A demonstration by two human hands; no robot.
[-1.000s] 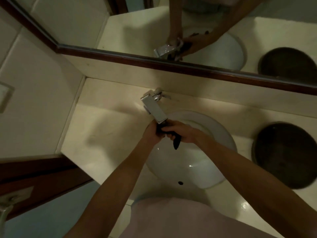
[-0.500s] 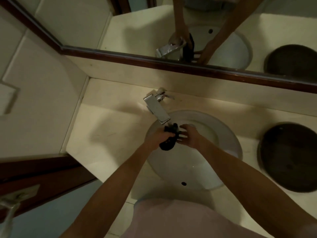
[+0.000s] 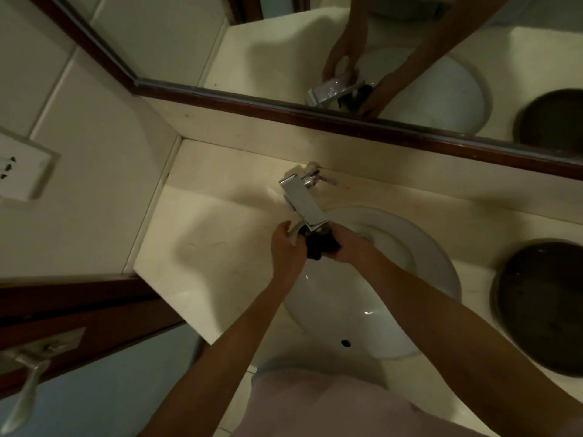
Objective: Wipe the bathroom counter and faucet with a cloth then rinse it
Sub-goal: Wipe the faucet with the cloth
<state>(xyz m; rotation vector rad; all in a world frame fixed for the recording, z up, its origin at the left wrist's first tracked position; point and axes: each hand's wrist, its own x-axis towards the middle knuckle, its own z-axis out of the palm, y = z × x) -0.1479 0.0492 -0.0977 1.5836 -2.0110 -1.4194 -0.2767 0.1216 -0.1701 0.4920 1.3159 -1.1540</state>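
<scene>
A dark cloth (image 3: 318, 245) is bunched up right under the spout of the chrome faucet (image 3: 304, 201), over the white basin (image 3: 419, 266). My left hand (image 3: 287, 247) grips the cloth from the left and my right hand (image 3: 348, 246) grips it from the right. The two hands are close together with the cloth squeezed between them. The cream counter (image 3: 208, 241) stretches left of the basin. Whether water runs from the spout cannot be made out.
A dark round bowl-like thing (image 3: 542, 307) sits on the counter at the right. A mirror with a dark wooden frame (image 3: 315, 113) runs along the back. A wall socket (image 3: 19, 171) is on the left wall, and a door handle (image 3: 28, 380) at lower left.
My right hand, briefly spread open half a second ago, has closed back onto the cloth. Both hands have shifted up under the spout tip.
</scene>
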